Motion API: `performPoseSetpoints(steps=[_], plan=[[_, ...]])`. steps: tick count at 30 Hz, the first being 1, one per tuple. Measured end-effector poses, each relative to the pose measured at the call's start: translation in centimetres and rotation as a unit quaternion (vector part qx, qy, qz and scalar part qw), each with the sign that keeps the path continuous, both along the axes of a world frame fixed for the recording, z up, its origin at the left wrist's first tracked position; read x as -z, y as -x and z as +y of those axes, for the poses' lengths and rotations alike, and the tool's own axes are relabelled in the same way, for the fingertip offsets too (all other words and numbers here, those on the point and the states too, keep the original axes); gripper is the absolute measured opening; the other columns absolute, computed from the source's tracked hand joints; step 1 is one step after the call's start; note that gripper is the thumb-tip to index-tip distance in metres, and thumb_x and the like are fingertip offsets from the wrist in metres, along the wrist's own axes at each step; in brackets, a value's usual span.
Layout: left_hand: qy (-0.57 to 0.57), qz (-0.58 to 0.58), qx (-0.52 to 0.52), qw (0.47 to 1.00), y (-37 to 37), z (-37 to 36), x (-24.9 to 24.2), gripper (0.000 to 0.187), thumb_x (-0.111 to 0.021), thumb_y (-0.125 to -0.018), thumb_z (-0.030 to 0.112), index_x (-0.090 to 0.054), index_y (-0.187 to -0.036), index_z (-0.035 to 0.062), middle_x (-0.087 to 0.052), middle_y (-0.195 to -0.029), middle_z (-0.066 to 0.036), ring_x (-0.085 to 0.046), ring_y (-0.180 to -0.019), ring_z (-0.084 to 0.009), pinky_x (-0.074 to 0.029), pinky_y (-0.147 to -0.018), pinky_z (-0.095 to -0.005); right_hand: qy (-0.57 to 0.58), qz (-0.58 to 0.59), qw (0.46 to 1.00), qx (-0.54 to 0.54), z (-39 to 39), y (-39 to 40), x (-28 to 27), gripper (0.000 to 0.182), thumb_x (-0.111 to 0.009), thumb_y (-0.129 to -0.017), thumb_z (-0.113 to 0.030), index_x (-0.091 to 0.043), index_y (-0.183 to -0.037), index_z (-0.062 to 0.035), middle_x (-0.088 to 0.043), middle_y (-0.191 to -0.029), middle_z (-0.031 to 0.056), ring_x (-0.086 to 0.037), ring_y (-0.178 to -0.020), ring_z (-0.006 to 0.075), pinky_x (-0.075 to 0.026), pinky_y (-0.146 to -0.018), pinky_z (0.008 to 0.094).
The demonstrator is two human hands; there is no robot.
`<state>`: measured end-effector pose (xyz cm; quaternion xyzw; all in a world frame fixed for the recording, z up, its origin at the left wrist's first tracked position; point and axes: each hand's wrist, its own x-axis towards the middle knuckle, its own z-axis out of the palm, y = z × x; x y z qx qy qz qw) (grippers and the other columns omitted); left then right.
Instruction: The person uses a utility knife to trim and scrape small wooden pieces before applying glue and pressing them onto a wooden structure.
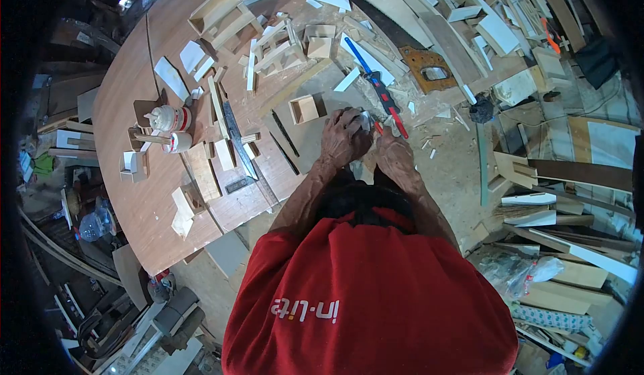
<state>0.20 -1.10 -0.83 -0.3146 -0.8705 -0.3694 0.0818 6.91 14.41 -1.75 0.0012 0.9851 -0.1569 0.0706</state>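
Round plywood tabletop (134, 194) fills the left and centre, brown veneer, littered with offcuts. Right of it, a heap of pale wood scraps and slats (510, 26) runs from the top edge down the right side.

Person in a red shirt (369, 294), seen from above, both forearms reaching forward to the table's near-right area.

Handsaw (396, 36) lies diagonally at top centre, blade up-left, brown wooden handle down-right among the scraps. Dark metal square (238, 140) lies flat on the table left of the hands. Blue-and-red hand tool (379, 86) lies diagonally just above the hands, its red end next to the right hand.

Open wooden frame box (218, 13) at the table's top edge. Small open wooden box (305, 109) sits just up-left of the left hand, not touched. Two white containers with red bands (171, 119) stand at the table's left side, among small blocks.

Left hand (343, 137): fingers curled down tight over a small pale workpiece (364, 121), only a sliver visible at the fingertips. Right hand (394, 153): fingers curled narrow, pressed against the left hand at the same piece; can't tell what it grips, if anything. Workpiece sits on the table between the two hands, directly below the blue-and-red tool.
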Motion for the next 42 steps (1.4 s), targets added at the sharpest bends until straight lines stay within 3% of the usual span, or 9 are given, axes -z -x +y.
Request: performPoseSetpoints(steps=[5, 15, 17, 21, 23, 27, 32, 38, 42], plan=[[0.018, 0.021, -0.009, 1.000, 0.1, -0.1, 2.1, 0.038, -0.071, -0.061, 0.016, -0.065, -0.098, 0.0059, -0.058, -0.112, -0.007, -0.051, -0.108, -0.0288, -0.043, -0.085, -0.0430, 0.016, -0.095, 0.994, 0.048, -1.0, 1.7, -4.4, 0.035, -0.059, -0.081, -0.016, -0.047, -0.102, 0.0090, -0.064, -0.074, 0.0208, -0.067, -0.071, 0.0334, -0.055, -0.060, 0.0392], [0.020, 0.005, -0.008, 1.000, -0.2, -0.2, 1.6, 0.033, -0.069, -0.066, 0.017, -0.066, -0.098, 0.0066, -0.058, -0.111, -0.005, -0.050, -0.109, -0.0269, -0.042, -0.082, -0.0429, 0.097, -0.063, 0.991, 0.069, -1.2, 0.6, 1.2, 0.027, -0.054, -0.084, -0.013, -0.047, -0.097, 0.0087, -0.062, -0.075, 0.0294, -0.066, -0.074, 0.0378, -0.054, -0.065, 0.0443], [0.020, 0.009, -0.020, 1.000, -0.1, 0.2, 2.0, 0.032, -0.068, -0.067, 0.017, -0.066, -0.098, 0.0071, -0.058, -0.111, -0.005, -0.050, -0.109, -0.0269, -0.042, -0.083, -0.0430, 0.190, -0.060, 0.971, 0.128, -1.2, 0.6, 0.5, 0.024, -0.053, -0.085, -0.014, -0.049, -0.098, 0.0063, -0.061, -0.075, 0.0319, -0.066, -0.074, 0.0377, -0.054, -0.062, 0.0457], [0.029, -0.020, -0.048, 0.998, -0.7, 0.5, 0.9, 0.030, -0.066, -0.070, 0.017, -0.066, -0.099, 0.0082, -0.058, -0.111, -0.004, -0.049, -0.110, -0.0270, -0.041, -0.083, -0.0429, 0.163, -0.052, 0.977, 0.131, -0.8, 0.5, 0.2, 0.022, -0.053, -0.085, -0.014, -0.054, -0.099, 0.0037, -0.062, -0.080, 0.0299, -0.066, -0.074, 0.0373, -0.053, -0.061, 0.0453], [0.027, -0.008, -0.045, 0.999, -0.6, 0.5, 1.6, 0.031, -0.065, -0.071, 0.017, -0.066, -0.100, 0.0082, -0.058, -0.112, -0.004, -0.049, -0.110, -0.0272, -0.041, -0.084, -0.0428, -0.092, -0.020, 0.985, -0.142, 0.2, 0.3, 0.4, 0.024, -0.053, -0.083, -0.014, -0.058, -0.098, 0.0040, -0.062, -0.086, 0.0282, -0.065, -0.074, 0.0388, -0.053, -0.063, 0.0461], [0.038, 0.028, -0.046, 0.998, -0.6, 0.1, 2.1, 0.038, -0.072, -0.067, 0.015, -0.064, -0.104, 0.0092, -0.058, -0.108, -0.007, -0.051, -0.105, -0.0308, -0.043, -0.082, -0.0427, -0.039, -0.079, 0.988, -0.131, 0.3, 1.7, -2.5, 0.026, -0.053, -0.083, -0.015, -0.060, -0.094, 0.0072, -0.061, -0.088, 0.0256, -0.065, -0.077, 0.0398, -0.053, -0.067, 0.0462], [0.038, 0.037, -0.045, 0.998, -0.5, 0.0, 2.0, 0.038, -0.072, -0.067, 0.015, -0.064, -0.104, 0.0086, -0.058, -0.108, -0.007, -0.052, -0.104, -0.0319, -0.044, -0.083, -0.0433, 0.126, -0.129, 0.979, 0.093, -0.4, 2.3, -5.2, 0.031, -0.048, -0.087, -0.020, -0.060, -0.087, 0.0087, -0.060, -0.091, 0.0281, -0.062, -0.083, 0.0431, -0.049, -0.077, 0.0481], [0.032, 0.041, -0.026, 0.998, -0.2, -0.1, 2.0, 0.040, -0.074, -0.066, 0.016, -0.064, -0.104, 0.0077, -0.058, -0.108, -0.008, -0.052, -0.103, -0.0327, -0.044, -0.084, -0.0436, -0.006, -0.084, 0.987, -0.136, 0.9, 2.8, -3.7, 0.027, -0.047, -0.084, -0.014, -0.065, -0.079, 0.0056, -0.064, -0.084, 0.0228, -0.066, -0.078, 0.0354, -0.053, -0.072, 0.0434], [0.033, 0.020, -0.018, 0.999, -0.3, -0.3, 2.3, 0.035, -0.065, -0.071, 0.015, -0.066, -0.105, 0.0113, -0.057, -0.115, -0.005, -0.049, -0.110, -0.0289, -0.042, -0.083, -0.0435, 0.046, -0.151, 0.984, -0.088, 0.5, 3.7, -7.1, 0.028, -0.048, -0.081, -0.015, -0.066, -0.072, 0.0047, -0.064, -0.075, 0.0235, -0.066, -0.073, 0.0349, -0.053, -0.069, 0.0424]])
